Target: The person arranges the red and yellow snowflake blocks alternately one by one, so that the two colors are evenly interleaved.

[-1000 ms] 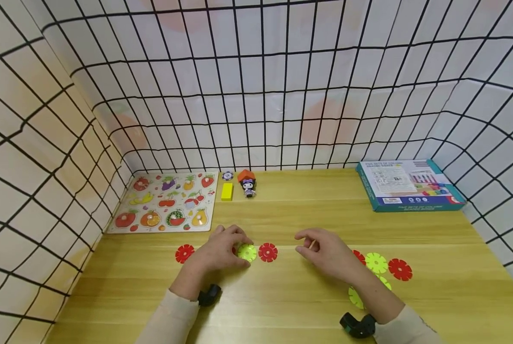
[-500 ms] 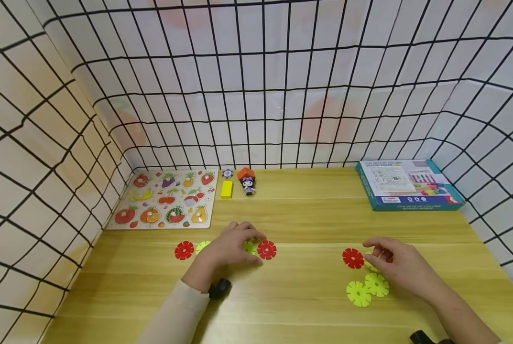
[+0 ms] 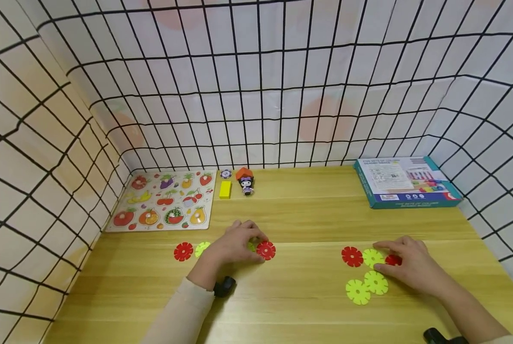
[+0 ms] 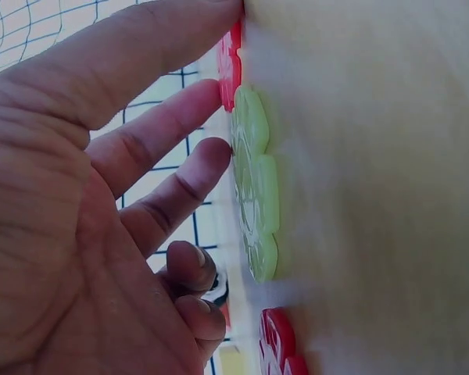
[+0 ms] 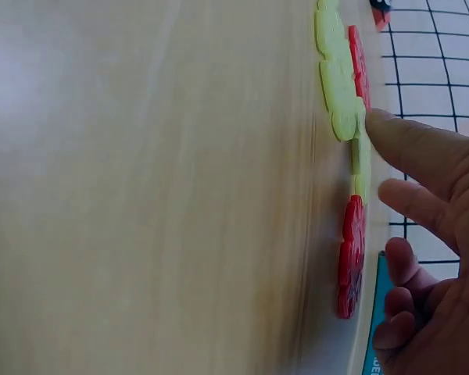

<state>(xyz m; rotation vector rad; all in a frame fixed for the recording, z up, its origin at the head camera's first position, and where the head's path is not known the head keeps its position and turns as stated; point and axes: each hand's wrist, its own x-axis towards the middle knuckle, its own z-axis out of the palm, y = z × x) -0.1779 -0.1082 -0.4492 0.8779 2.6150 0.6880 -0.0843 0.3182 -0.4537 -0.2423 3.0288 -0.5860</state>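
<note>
Flower-shaped plastic discs with notched rims lie flat on the table in two groups. My left hand (image 3: 234, 244) has thumb and index finger at opposite edges of the red snowflake disc (image 3: 266, 251) that ends the left row. A yellow-green disc (image 4: 258, 180) lies under its other fingers in the left wrist view, with another red disc (image 4: 277, 344) below. My right hand (image 3: 413, 265) spreads thumb and index finger around a yellow-green disc (image 3: 372, 258); the thumb meets its edge, while a strip of table shows beside the index fingertip. A red disc (image 5: 352, 258) is partly under this palm.
A fruit puzzle board (image 3: 161, 200) lies at back left. Beside it are a yellow block (image 3: 225, 189), a patterned chip (image 3: 225, 174), and a small figurine (image 3: 246, 184) by an orange piece. A flat box (image 3: 407, 184) stands back right. Grid-patterned cloth walls (image 3: 282, 95) enclose the table.
My left hand has slid right along its row from a yellow-green disc to the red end disc. My right hand has moved right, from mid-table to the right group.
</note>
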